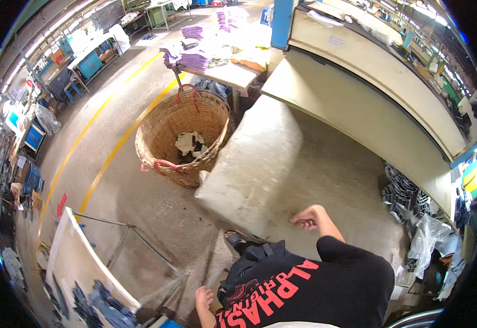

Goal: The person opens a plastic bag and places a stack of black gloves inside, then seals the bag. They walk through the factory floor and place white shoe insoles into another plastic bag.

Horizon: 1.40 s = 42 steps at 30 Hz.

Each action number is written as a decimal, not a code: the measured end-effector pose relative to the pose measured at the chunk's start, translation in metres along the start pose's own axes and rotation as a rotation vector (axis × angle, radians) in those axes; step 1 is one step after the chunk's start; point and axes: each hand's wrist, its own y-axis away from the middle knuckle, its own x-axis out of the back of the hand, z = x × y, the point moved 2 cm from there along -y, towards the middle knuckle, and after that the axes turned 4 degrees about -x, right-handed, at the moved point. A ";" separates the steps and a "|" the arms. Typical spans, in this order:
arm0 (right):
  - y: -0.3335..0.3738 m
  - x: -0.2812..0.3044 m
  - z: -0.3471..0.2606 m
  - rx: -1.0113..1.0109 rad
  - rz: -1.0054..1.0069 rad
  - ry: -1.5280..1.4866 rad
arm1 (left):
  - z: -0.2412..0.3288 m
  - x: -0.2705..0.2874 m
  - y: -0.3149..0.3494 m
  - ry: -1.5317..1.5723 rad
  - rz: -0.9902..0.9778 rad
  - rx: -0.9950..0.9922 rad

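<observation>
My right hand (309,217) hangs in front of my body, over the bare floor to the right of a large pale wrapped bundle (249,164). Its fingers are curled in, and nothing shows in them. Low at my left side is my left hand (204,298), fingers loosely bent and apart, holding nothing. The bundle lies on the floor ahead of me, touched by neither hand. Just left of it stands a round wicker basket (153,128) with red handles and some white and dark cloth scraps (191,143) at its bottom.
Beyond the basket, a table (244,79) carries stacks of purple cloth (192,59). A long cream workbench (358,93) runs along the right. Clear plastic (428,240) and dark cloth bundles (405,191) lie beneath it. At lower left stands a metal-framed table (77,262) with dark pieces.
</observation>
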 end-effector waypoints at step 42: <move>-0.001 -0.008 -1.331 0.597 0.488 0.215 | 1.170 0.406 -0.567 -0.247 -0.197 -0.093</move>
